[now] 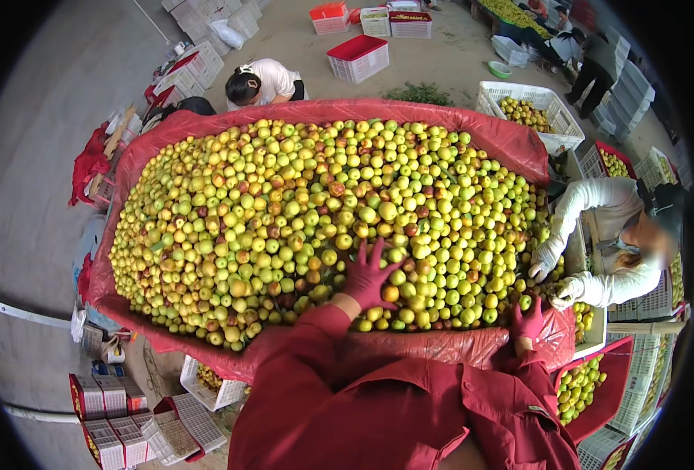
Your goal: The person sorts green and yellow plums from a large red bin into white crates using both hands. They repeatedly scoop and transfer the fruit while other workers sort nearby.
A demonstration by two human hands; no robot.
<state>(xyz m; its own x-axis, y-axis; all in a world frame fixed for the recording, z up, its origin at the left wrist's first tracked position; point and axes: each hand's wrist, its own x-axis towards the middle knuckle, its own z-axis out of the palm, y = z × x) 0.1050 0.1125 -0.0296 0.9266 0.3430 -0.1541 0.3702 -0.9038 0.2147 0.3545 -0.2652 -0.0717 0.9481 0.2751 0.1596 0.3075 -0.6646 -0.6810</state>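
Observation:
A wide heap of jujube fruits point(253, 217), yellow-green with some reddish brown, fills a large bin with a red plastic sheet lining point(435, 349). My left hand point(370, 276), in a dark pink glove, rests on the heap near its front middle with fingers spread, touching fruits. At the right end of the bin my right hand point(527, 322), gloved alike, has a green jujube point(525, 302) at its fingertips; whether it grips the fruit firmly is hard to tell.
A co-worker's white-gloved hands point(549, 285) are close beside my right hand. Fruit-filled crates, one white point(567, 111) and one red-lined point(611, 390), stand around the bin's right side. Another person point(270, 82) bends beyond the far rim. Stacked crates point(112, 405) stand at lower left.

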